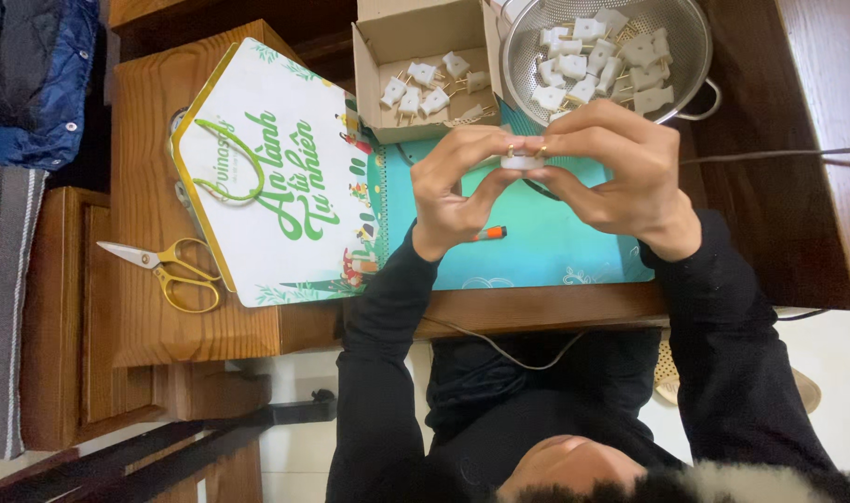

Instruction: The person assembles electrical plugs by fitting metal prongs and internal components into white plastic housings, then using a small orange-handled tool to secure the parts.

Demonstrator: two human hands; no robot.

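Note:
My left hand (451, 191) and my right hand (621, 172) meet above a teal mat (574, 256), fingertips pinching a small white plug body with two brass prongs (523, 158) between them. Both hands grip this piece. Under my left hand lies a slim tool with an orange tip (493, 233). Beyond the hands stands an open cardboard box (374, 56) with several white pronged plug parts. To its right a metal strainer (691, 42) holds several more white plug pieces.
A house-shaped white tin with green lettering (276, 177) lies left of the mat on the wooden table (145, 102). Gold-handled scissors (169, 265) rest near the table's left front. A grey cable (779, 154) runs off to the right. A blue jacket (34, 74) lies at the far left.

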